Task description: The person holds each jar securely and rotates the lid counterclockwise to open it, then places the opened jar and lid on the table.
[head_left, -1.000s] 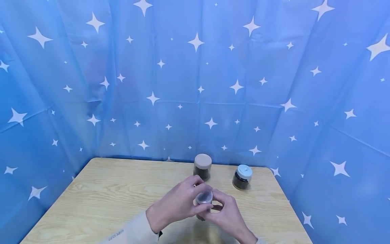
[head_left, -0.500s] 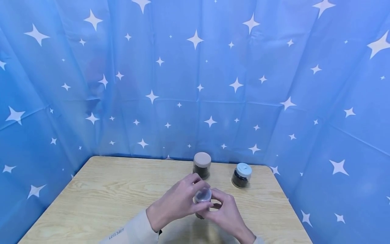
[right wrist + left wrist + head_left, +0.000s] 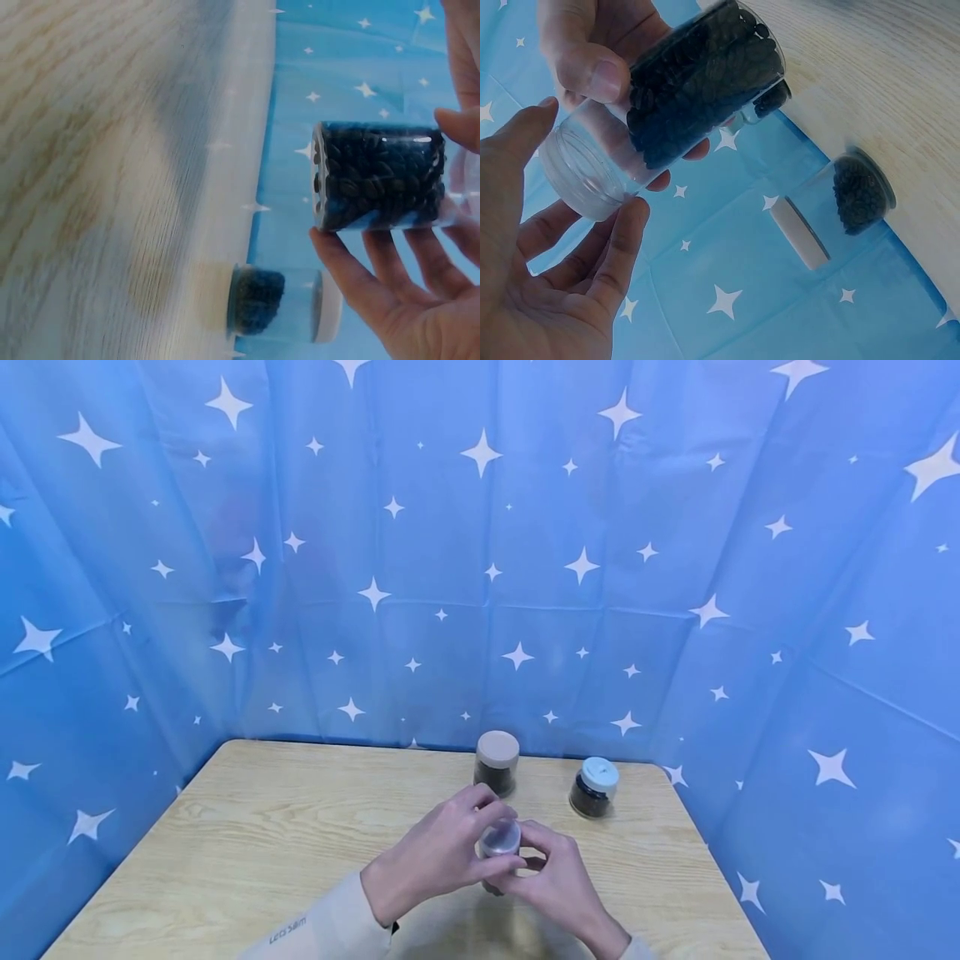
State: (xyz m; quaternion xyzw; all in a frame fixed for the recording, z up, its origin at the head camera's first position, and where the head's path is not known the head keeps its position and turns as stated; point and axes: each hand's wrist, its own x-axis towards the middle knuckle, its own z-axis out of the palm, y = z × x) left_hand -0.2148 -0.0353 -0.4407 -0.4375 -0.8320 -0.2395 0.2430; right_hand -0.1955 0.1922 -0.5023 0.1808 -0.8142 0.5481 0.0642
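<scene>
A clear jar (image 3: 705, 82), packed with small dark bean-like pieces, is held in front of me between both hands. My right hand (image 3: 558, 881) grips its body, thumb on one side and fingers along the other, as the right wrist view shows. At the jar's top, my left hand (image 3: 438, 856) has its thumb and fingers around the translucent lid (image 3: 581, 176). In the left wrist view the jar is tilted, and the upper part below the lid holds no dark pieces. From the head view, the hands hide most of its body.
Behind the hands, a jar with a beige lid (image 3: 497, 750) stands near the far edge of the wooden table (image 3: 300, 810). Right of it is a jar with a light blue lid (image 3: 601, 775). Both contain dark pieces. A blue star-patterned curtain (image 3: 450, 552) surrounds the table.
The head view has tilted slightly down, so the table and jars appear a little higher. Both hands keep nearly the same hold on the jar and its lid.
</scene>
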